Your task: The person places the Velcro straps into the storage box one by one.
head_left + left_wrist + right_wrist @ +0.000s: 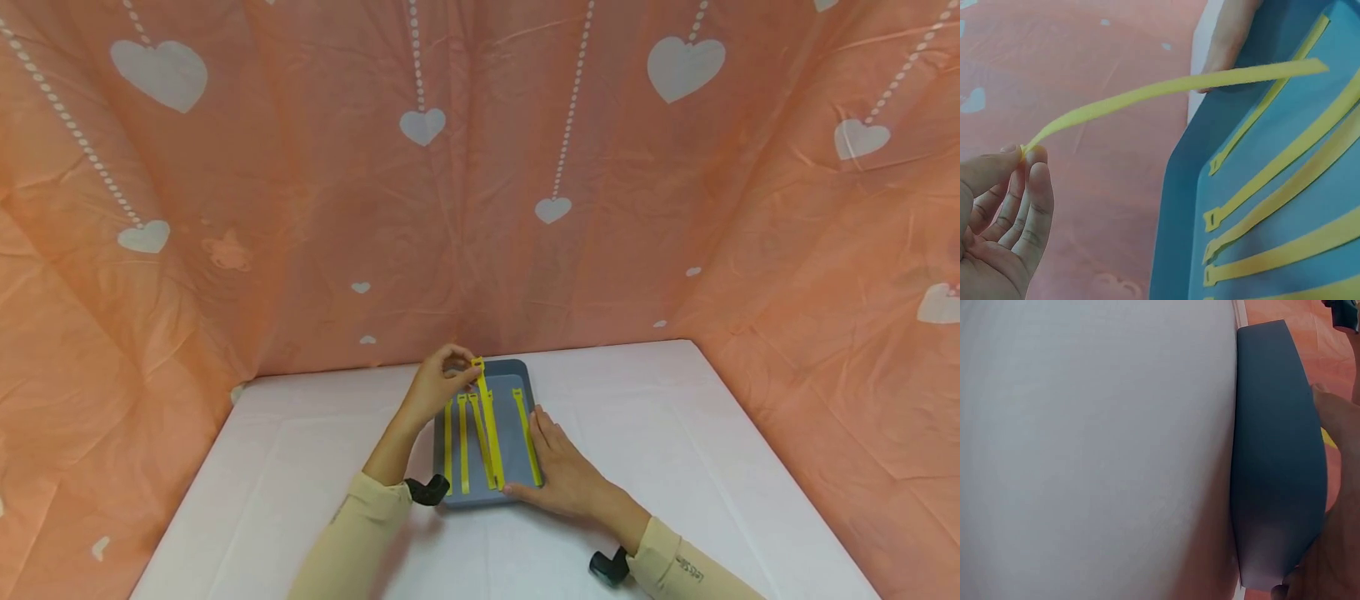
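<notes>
My left hand pinches the slotted end of a yellow strap, one that looks like a hook-and-loop cable tie, between thumb and fingertips. From there the strap stretches over a grey-blue tray, its free end above the tray in the left wrist view. Several similar yellow straps lie lengthwise inside, with a wider gap before the rightmost strap. At the tray's near right corner rests my right hand, straight fingers along the outer side and thumb over the near rim. The right wrist view shows that thumb against the tray wall.
The tray stands on a white-covered table. A pink curtain with white hearts hangs behind the table and along both sides. Dark wrist-worn devices show at both wrists.
</notes>
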### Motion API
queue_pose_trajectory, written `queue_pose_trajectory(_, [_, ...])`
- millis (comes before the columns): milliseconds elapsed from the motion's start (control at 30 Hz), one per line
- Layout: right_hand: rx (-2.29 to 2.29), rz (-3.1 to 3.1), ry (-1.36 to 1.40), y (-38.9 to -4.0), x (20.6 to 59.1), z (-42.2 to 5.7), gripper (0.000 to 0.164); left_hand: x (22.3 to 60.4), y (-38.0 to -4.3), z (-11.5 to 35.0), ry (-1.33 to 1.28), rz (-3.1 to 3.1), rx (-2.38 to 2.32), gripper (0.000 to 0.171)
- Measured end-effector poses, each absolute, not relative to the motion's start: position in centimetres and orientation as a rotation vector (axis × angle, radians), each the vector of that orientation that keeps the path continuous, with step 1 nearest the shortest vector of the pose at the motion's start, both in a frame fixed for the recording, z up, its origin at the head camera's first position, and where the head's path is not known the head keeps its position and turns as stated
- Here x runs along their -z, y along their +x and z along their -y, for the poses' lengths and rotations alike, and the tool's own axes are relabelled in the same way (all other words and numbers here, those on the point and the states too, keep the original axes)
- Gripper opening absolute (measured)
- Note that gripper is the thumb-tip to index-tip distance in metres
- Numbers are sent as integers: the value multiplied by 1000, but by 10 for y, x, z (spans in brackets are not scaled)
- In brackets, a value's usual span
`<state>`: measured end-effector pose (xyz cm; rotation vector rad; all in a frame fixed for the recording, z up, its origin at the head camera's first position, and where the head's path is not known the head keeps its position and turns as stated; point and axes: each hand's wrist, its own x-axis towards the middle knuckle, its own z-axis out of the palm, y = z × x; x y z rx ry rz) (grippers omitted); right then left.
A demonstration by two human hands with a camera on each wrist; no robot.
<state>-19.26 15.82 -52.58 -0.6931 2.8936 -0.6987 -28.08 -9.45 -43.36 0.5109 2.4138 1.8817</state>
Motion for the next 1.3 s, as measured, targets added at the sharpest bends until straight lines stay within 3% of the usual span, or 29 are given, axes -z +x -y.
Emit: queue_pose_trajectory(1300, [680,-2926,-730,-195,530,-160,124,477,-297,58,480,-2471,-1662,19])
